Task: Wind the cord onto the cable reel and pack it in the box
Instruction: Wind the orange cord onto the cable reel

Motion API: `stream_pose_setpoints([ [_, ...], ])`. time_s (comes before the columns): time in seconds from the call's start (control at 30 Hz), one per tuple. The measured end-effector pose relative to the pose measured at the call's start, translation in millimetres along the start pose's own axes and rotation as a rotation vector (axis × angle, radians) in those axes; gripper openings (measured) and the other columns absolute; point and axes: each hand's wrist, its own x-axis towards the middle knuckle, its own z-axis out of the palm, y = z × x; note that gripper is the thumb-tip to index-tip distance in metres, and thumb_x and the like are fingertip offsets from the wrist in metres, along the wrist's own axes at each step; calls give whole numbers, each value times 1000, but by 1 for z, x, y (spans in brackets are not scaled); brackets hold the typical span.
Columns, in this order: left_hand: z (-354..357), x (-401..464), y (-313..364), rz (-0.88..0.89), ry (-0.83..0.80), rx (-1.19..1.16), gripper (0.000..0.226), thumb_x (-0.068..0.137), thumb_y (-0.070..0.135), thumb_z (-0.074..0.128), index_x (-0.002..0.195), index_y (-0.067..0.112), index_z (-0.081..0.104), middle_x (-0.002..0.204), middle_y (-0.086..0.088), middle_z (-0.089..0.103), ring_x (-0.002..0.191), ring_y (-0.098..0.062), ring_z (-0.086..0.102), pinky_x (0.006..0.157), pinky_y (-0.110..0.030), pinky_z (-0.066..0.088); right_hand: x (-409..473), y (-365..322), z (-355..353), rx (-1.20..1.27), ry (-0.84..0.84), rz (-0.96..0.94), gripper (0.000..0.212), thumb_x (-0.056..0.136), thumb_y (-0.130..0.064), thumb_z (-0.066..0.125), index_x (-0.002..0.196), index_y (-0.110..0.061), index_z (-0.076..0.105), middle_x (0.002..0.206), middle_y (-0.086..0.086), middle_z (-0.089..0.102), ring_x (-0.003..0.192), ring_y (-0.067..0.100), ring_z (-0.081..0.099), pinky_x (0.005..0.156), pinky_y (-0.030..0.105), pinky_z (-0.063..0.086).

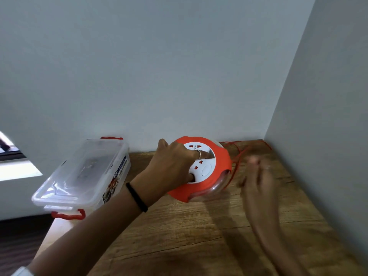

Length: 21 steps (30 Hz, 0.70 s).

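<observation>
Orange cable reel (201, 169) sits on the wooden desk (199, 236) near the back wall, tilted, white socket face up with orange socket slots and a round white button. Left hand (171, 166) rests on the reel's left half, fingers curled into the gap around the white centre hub, gripping it; ring on one finger, black band (137, 197) on the wrist. Right hand (256, 174) is just right of the reel, heavily motion-blurred, raised off the desk; cannot tell whether its fingers are curled or straight, or whether it holds the cord. Orange cord (239, 154) leaves the reel's right edge and lies in loose loops behind and right of the reel, reaching toward the wall corner. A clear plastic window on the reel's near-right rim shows some cord inside. Clear plastic storage box (83, 174) stands left of the reel, at the desk's left edge, lid on, red latch handles at its near and far ends, printed label on the side facing the reel. Box and reel are apart.
</observation>
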Motion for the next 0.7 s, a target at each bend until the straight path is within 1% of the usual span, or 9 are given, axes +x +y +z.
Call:
stream_pose_setpoints([
  [0.1,1,0,14,15,20,-3,60,88,36,56,144,43,36,123,-4,65,112,-27,57,91,-38,36,-38,6,24,141,-128,203,54,89,-64,28,125,-27,45,82,-9,66,70,4,63,64,31,53],
  [0.17,3,-1,23,28,2,-17,61,89,39,55,145,43,33,122,-6,65,111,-28,57,92,-37,36,-38,8,34,252,-69,245,54,90,-59,28,133,-27,38,100,-11,67,86,1,65,76,26,55],
  [0.23,4,-2,27,12,-14,-59,62,89,36,54,147,41,31,121,-8,65,110,-31,55,93,-37,37,-30,7,38,280,5,214,53,95,-54,27,137,-24,38,112,-4,65,97,6,64,85,35,55],
  [0.27,5,-2,27,2,-2,-68,63,89,33,55,147,39,32,118,-10,65,110,-33,53,93,-37,37,-28,3,39,275,20,193,52,97,-52,27,138,-24,38,115,-3,65,100,9,64,87,37,54],
  [0.33,2,-1,25,24,9,-94,64,85,24,61,145,33,40,106,-16,67,101,-39,55,88,-41,42,-22,4,38,309,28,157,40,100,-43,28,134,-27,42,110,-14,65,98,2,63,84,24,53],
  [0.47,-3,-1,18,168,29,7,57,51,5,82,105,21,75,56,-14,59,58,-35,57,56,-37,48,0,8,32,301,-40,163,41,102,-38,29,108,-14,61,91,-5,70,80,1,64,68,12,48],
  [0.53,-6,-3,17,216,-35,7,59,66,4,76,120,25,68,69,-15,63,74,-37,59,65,-41,49,18,10,26,235,-160,180,42,102,-36,31,89,-14,64,77,-5,69,67,2,61,64,14,46],
  [0.6,-2,-5,18,248,-92,-3,59,89,10,57,143,32,45,101,-17,65,103,-37,54,84,-42,43,37,16,19,166,-376,195,43,102,-36,34,73,-15,60,63,-8,62,58,4,55,61,19,44],
  [0.7,-3,-12,29,356,-223,-1,55,96,18,49,147,33,35,124,-11,58,121,-33,44,96,-38,35,61,28,11,100,-718,297,49,96,-48,44,83,-5,65,75,12,62,67,19,55,68,30,42],
])
